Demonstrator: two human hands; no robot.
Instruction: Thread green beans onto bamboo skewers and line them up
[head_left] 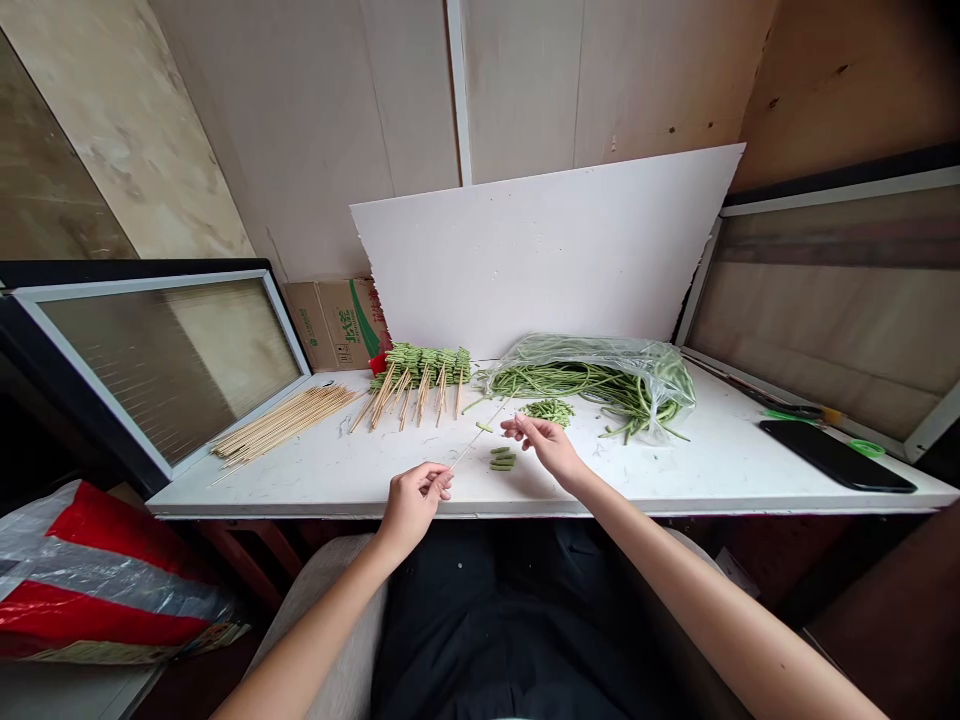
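My left hand (417, 500) is closed in a pinch around the lower end of a thin bamboo skewer (466, 450), which slants up and to the right. One short green bean piece (484, 427) sits crosswise on the skewer. Just right of that piece is my right hand (541, 442), its fingers loosely bent and apart, with nothing visible in them. Below, several cut bean pieces (502, 459) lie in a small group on the white table (300, 475). Behind my right hand is a heap of more cut pieces (550, 411).
Loose skewers (285, 425) lie at the left, beside stacked bean skewers (424, 368). A clear plastic bag (667, 385) holds long beans (577, 382). At the right are a black phone (836, 455), scissors (795, 407) and a green ring (866, 448). A cardboard box (330, 325) stands behind.
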